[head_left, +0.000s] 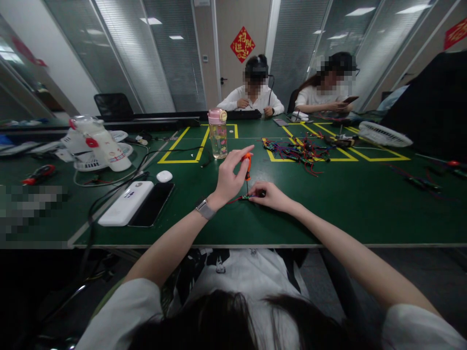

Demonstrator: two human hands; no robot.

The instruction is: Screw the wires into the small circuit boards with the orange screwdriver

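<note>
Green table (211,231): circuit board (245,198) lay long axis left-right. Right hand (273,197) pinched board's right end; left hand (229,176) gripped orange screwdriver (248,170), near upright over board, shaft reaching down.

the green table (204,228) is marked with yellow tape (178,161). on its left lie a white power bank (126,204) and, touching it, a black phone (152,205), with a white case (164,176) just beyond. a bottle (218,133) stands upright near the middle; right of it, a pile of wired boards (297,149) covers some tape.
</note>
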